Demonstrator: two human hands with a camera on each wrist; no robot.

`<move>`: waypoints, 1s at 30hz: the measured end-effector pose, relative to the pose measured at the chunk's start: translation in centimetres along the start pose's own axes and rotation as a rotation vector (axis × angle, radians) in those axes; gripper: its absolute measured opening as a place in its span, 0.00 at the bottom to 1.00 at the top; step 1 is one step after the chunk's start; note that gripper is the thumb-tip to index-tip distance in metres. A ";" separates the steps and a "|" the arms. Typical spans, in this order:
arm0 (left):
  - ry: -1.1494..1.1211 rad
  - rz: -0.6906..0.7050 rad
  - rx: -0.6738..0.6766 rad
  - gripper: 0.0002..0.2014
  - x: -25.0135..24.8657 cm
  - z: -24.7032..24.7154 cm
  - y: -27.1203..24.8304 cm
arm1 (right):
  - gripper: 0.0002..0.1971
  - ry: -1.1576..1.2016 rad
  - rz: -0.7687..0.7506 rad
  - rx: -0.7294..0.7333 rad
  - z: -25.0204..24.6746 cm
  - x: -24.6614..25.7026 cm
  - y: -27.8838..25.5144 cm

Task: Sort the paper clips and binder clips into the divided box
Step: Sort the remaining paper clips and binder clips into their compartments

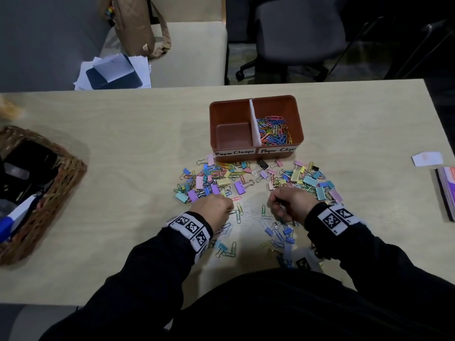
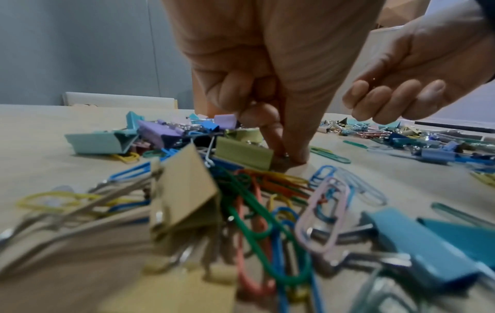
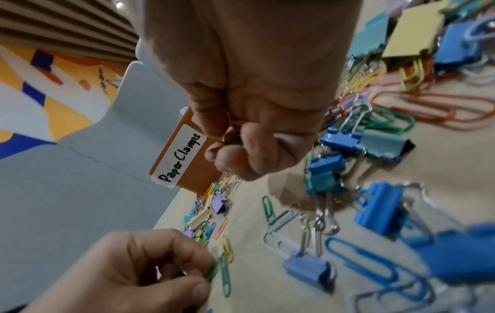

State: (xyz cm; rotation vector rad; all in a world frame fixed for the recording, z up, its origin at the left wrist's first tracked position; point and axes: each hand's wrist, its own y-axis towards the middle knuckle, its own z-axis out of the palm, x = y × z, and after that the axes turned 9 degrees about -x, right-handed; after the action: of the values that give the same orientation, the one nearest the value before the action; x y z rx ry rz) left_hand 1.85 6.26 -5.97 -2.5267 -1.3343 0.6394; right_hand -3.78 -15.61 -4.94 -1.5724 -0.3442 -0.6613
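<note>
Scatter of paper clips (image 1: 238,212) and binder clips (image 1: 240,187) across the middle of the surface (image 1: 110,134), two heaps just in front of the divided box (image 1: 299,124) and a looser trail toward the near edge. Box sitting toward the far edge, right compartment already loaded with paper clips, left one, labelled for clamps, bare. Left hand (image 1: 213,209) down on the wood, thumb and forefinger pinching a green paper clip (image 3: 214,272). Right hand (image 1: 289,204) clenched just above the surface, apparently round a few gathered paper clips, a sliver of orange wire peeking out of the fist in the right wrist view. Featherweight stuff, thin coated wire, slick and lying flat: best nipped at a rounded end with the fingertips or slid clear first, never scooped blind. Binder clips a touch heavier, stiff and boxy, easy to take by the coloured body or the wire handles. Trouble likely from tangling, wire loops hooked through handles in both heaps, so expect to drag a neighbour along. Open run from hands to box otherwise, only the heaps lying between. Off to the sides, well apart: wicker basket (image 1: 71,173) at the left edge, slip of paper (image 1: 427,158) and a notebook (image 1: 446,193) at the right edge
</note>
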 end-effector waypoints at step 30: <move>0.059 0.191 0.065 0.17 -1.8 -0.2 1.1 | 0.22 -0.433 -0.504 -0.474 -0.9 14.1 2.3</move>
State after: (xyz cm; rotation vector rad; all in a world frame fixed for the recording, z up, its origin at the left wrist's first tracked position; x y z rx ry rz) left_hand 1.88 4.14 -5.76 -2.6183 -1.0441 0.6269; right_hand 8.46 -19.12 1.68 -2.1107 -0.9863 -0.8216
